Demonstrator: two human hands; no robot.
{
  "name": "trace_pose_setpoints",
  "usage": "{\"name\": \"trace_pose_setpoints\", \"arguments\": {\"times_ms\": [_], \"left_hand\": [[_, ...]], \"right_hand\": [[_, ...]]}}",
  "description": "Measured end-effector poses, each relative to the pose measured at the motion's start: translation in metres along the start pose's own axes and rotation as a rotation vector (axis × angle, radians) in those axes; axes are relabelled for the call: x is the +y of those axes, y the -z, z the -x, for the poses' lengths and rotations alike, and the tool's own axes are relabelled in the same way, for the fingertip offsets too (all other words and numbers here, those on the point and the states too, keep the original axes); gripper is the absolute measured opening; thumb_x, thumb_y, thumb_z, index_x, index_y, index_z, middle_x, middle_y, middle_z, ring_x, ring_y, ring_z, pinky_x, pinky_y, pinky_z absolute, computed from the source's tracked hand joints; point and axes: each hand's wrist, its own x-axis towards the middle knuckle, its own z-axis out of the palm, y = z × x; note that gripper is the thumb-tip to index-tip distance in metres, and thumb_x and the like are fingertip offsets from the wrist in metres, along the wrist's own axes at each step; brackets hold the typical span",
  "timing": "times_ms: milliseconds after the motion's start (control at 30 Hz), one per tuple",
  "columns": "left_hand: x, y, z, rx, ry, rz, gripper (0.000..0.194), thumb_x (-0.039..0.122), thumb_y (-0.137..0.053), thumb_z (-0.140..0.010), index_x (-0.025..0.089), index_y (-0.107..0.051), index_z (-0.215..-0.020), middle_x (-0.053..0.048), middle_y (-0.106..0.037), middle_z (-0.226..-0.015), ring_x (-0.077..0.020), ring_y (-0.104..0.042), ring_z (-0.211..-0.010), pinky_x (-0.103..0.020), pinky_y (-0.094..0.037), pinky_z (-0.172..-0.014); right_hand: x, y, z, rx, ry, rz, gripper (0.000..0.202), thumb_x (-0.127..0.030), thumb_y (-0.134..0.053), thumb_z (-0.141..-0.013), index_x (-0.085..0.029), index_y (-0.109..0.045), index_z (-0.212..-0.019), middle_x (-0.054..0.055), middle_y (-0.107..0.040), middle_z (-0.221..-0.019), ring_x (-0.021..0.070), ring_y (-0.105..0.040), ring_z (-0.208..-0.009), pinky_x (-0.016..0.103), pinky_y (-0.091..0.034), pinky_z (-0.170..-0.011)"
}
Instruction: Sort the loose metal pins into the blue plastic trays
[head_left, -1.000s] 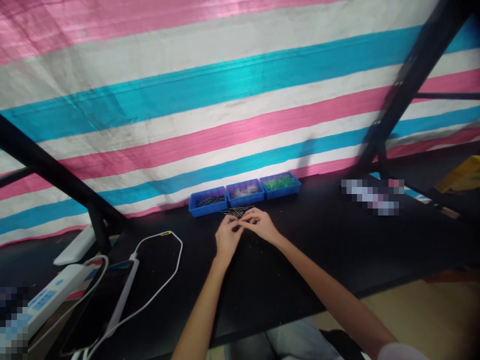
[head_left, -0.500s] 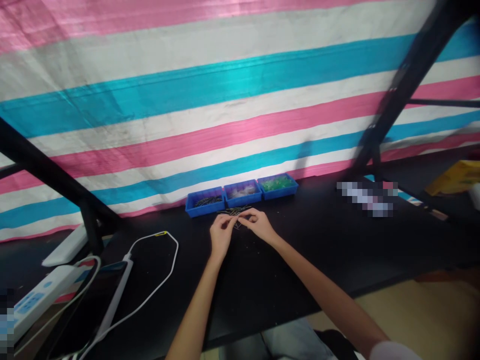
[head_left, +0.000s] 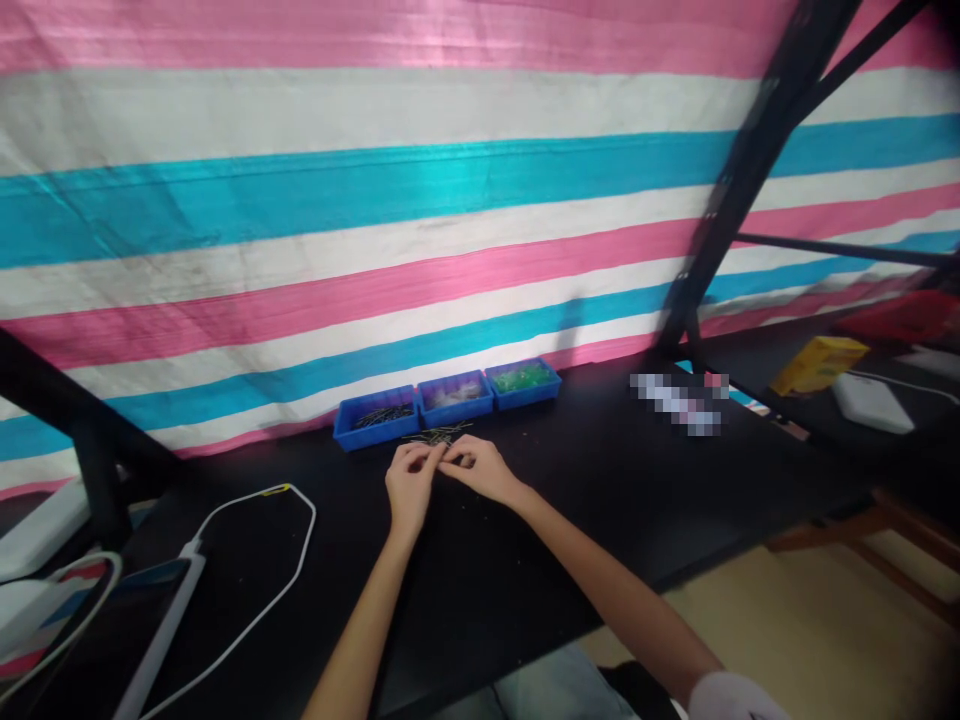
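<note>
My left hand (head_left: 411,482) and my right hand (head_left: 481,467) meet fingertip to fingertip over the black table, both closed in a pinch. Whatever sits between the fingertips is too small to make out. Just behind the fingers lies a loose pile of thin metal pins (head_left: 439,434), partly covered by the hands. Beyond it three blue trays stand in a row: the left tray (head_left: 360,438) holds dark thin pins, the middle tray (head_left: 457,412) pale clear pieces, and the right tray (head_left: 529,398) green pieces.
At the left, a white cable (head_left: 300,565) loops from a tablet-like device (head_left: 161,630) near a white power strip (head_left: 22,610). Black frame posts (head_left: 724,215) rise on both sides before a striped sheet (head_left: 450,190). A yellow box (head_left: 817,365) and a white block (head_left: 872,402) lie at the right.
The camera view has turned to the right, so the table things appear farther left. My hands keep their pinch together by the pin pile.
</note>
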Motion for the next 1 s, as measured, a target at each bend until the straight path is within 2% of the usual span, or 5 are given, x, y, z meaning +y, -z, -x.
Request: {"name": "trace_pose_setpoints", "arguments": {"times_ms": [300, 433, 633, 800, 1000], "left_hand": [[-0.007, 0.001, -0.002, -0.086, -0.015, 0.039, 0.028, 0.041, -0.065, -0.065, 0.016, -0.068, -0.077, -0.006, -0.060, -0.085, -0.0141, -0.057, -0.072, -0.025, -0.046, -0.064], [-0.012, 0.008, -0.008, 0.021, 0.094, 0.024, 0.038, 0.046, -0.060, -0.069, 0.014, -0.065, -0.090, -0.007, -0.062, -0.088, -0.0100, -0.053, -0.062, -0.024, -0.044, -0.060], [-0.024, 0.025, -0.020, 0.240, 0.237, 0.055, 0.048, 0.050, -0.051, -0.074, 0.015, -0.051, -0.107, -0.002, -0.058, -0.079, -0.0064, -0.048, -0.051, -0.021, -0.040, -0.052], [-0.026, 0.026, -0.019, 0.228, 0.240, 0.033, 0.052, 0.046, -0.053, -0.074, 0.017, -0.041, -0.115, 0.000, -0.056, -0.080, -0.0063, -0.049, -0.052, -0.021, -0.041, -0.053], [-0.022, 0.021, -0.017, 0.122, 0.185, -0.051, 0.043, 0.041, -0.054, -0.074, 0.017, -0.047, -0.109, -0.001, -0.057, -0.079, -0.0084, -0.051, -0.056, -0.023, -0.043, -0.059]], "right_hand": [[-0.005, 0.009, -0.008, 0.128, -0.253, -0.335, 0.037, -0.046, -0.062, -0.066, -0.012, -0.066, -0.080, 0.001, -0.059, -0.057, 0.0073, -0.045, -0.042, 0.020, -0.035, -0.039], [0.000, 0.009, -0.013, 0.204, -0.246, -0.342, 0.034, -0.044, -0.063, -0.065, -0.012, -0.067, -0.078, 0.001, -0.059, -0.056, 0.0073, -0.045, -0.041, 0.021, -0.037, -0.041], [-0.011, -0.007, -0.041, 0.047, -0.256, -0.416, 0.031, -0.042, -0.065, -0.065, -0.011, -0.068, -0.070, 0.005, -0.065, -0.059, 0.0128, -0.058, -0.051, 0.024, -0.046, -0.049], [-0.026, -0.010, -0.063, -0.067, -0.151, -0.547, 0.043, -0.035, -0.065, -0.068, -0.017, -0.061, -0.106, 0.009, -0.067, -0.094, 0.0144, -0.064, -0.074, 0.026, -0.050, -0.062], [-0.002, 0.022, -0.040, -0.082, -0.079, 0.072, 0.038, -0.037, -0.070, -0.060, -0.019, -0.068, -0.093, 0.006, -0.067, -0.090, 0.0127, -0.059, -0.062, 0.025, -0.046, -0.056]]}}
